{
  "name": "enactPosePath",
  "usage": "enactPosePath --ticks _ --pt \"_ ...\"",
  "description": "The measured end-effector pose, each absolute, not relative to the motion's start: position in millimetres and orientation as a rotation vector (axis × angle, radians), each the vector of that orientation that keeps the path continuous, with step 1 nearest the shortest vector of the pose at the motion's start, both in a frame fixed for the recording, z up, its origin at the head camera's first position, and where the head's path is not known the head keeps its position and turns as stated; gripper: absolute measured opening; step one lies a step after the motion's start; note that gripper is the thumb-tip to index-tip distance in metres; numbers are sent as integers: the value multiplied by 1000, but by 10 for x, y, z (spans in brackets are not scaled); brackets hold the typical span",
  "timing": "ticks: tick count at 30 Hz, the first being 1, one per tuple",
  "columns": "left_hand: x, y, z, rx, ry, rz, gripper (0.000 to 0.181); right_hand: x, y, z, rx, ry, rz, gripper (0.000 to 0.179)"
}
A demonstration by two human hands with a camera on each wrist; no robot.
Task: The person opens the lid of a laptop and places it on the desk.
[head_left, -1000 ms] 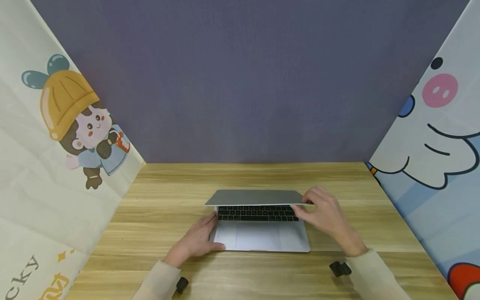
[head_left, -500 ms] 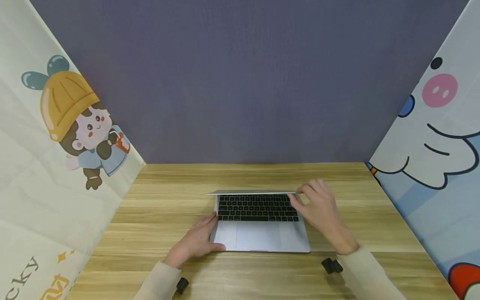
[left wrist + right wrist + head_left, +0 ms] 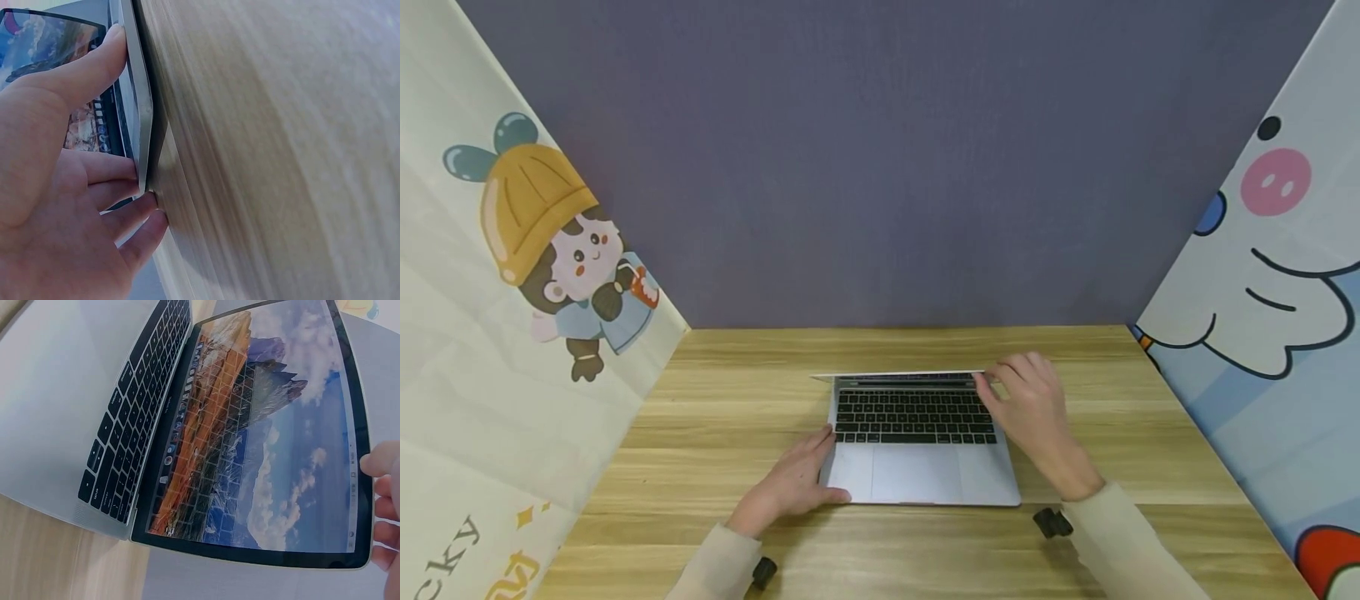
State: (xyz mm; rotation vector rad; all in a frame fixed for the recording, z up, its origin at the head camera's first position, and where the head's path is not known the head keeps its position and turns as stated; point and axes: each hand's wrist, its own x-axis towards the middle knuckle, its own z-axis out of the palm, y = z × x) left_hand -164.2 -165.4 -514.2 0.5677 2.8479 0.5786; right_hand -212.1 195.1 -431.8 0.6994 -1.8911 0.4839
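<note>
A silver laptop point(image 3: 916, 473) lies on the table with its lid point(image 3: 895, 373) raised, seen almost edge-on from the head. My right hand point(image 3: 1030, 408) pinches the lid's upper right corner, thumb on the screen side and fingers behind. In the right wrist view the screen point(image 3: 269, 444) is lit with a mountain picture, and the thumb tip sits on its black border. My left hand point(image 3: 790, 483) rests at the base's front left corner. Its fingers lie fairly straight along the left side, thumb at the front edge; the left wrist view shows these fingertips point(image 3: 144, 234) against the metal edge.
The wooden table point(image 3: 685, 433) carries the laptop near its middle. A dark grey panel point(image 3: 910, 167) stands behind it. Cartoon-printed sheets flank both sides, the left one point(image 3: 467, 350) with a figure in a yellow hat. A small black device point(image 3: 1052, 522) sits at each wrist.
The lid has swung up and back from a low tilt, uncovering the whole keyboard. My right hand has moved away and slightly left with it. My left hand has stayed in place.
</note>
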Motion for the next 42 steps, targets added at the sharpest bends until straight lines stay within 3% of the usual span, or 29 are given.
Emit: enactPosePath --ticks 9,42 --pt "-1635 -1651 -5126 567 2846 579 107 -2160 1899 -4281 678 -1896 410 8" --pt "-1617 -1632 -5112 522 2819 601 109 -2545 1842 -4124 538 -2019 259 10"
